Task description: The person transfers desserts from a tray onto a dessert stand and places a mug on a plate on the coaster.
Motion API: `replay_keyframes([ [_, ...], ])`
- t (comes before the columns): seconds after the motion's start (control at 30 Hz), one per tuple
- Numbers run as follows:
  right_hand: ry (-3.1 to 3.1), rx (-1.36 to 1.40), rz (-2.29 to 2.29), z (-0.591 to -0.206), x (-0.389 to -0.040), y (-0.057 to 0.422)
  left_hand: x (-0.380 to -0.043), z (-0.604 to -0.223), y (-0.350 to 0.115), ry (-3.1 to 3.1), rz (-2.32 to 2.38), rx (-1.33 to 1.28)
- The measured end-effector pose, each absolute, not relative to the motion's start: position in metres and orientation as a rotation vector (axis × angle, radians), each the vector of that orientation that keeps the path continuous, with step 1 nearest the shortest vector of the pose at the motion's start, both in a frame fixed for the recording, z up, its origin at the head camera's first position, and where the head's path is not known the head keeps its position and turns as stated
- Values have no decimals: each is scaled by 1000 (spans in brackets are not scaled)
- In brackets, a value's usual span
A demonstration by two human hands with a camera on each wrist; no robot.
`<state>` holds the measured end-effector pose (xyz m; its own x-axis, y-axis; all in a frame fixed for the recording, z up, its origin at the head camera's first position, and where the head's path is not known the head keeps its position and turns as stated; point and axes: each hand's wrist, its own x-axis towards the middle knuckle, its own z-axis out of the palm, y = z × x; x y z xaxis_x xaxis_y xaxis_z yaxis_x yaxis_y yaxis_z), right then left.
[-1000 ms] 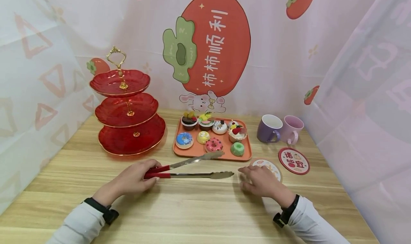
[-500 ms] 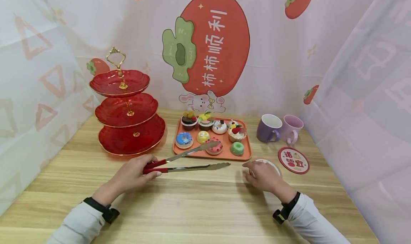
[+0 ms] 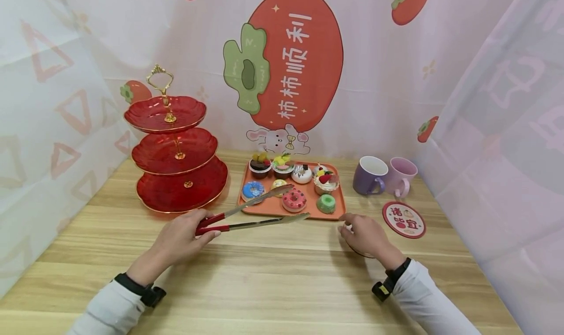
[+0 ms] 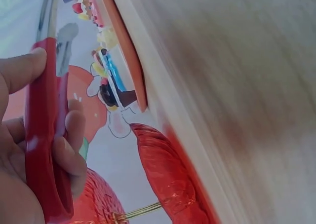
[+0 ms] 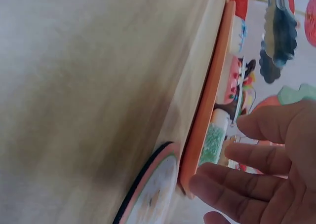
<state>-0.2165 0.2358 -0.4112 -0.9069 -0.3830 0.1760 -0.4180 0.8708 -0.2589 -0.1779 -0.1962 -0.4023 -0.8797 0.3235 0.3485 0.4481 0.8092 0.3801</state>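
Note:
My left hand (image 3: 178, 239) grips the red handles of metal tongs (image 3: 255, 224), thumb on one side and fingers round the other in the left wrist view. The arms of the tongs are spread with nothing between them, the upper tip overlapping an orange tray (image 3: 270, 209) in the head view. On this tray sit toy desserts: a blue donut (image 3: 247, 190), a pink donut (image 3: 288, 205), a green cake (image 3: 326, 204) and several cupcakes. My right hand (image 3: 365, 234), fingers loosely bent and holding nothing, is beside the tray's front right corner, above a round coaster (image 5: 155, 192) mostly hidden in the head view.
A red three-tier stand (image 3: 163, 193) with a gold handle stands at the left. To the right of the tray are a purple mug (image 3: 365, 178), a pink mug (image 3: 407, 171) and a red-rimmed coaster (image 3: 404, 220). A printed curtain (image 3: 374, 80) hangs behind the wooden table (image 3: 273, 286).
The tongs in my left hand have moved up over the tray's front edge, tips shifting slightly left. My right hand has moved a little right and away from me, now covering more of the coaster.

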Motion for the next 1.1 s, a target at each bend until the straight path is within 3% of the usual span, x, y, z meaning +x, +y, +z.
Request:
replay_keyframes([
  [0.4,-3058,325,672,-411,-254,240,-174,-395,-193,-2717,-582,-463],
  [1.1,-3119,220,683,-420,-286,238,-174,-394,-193,-2709,-619,-324],
])
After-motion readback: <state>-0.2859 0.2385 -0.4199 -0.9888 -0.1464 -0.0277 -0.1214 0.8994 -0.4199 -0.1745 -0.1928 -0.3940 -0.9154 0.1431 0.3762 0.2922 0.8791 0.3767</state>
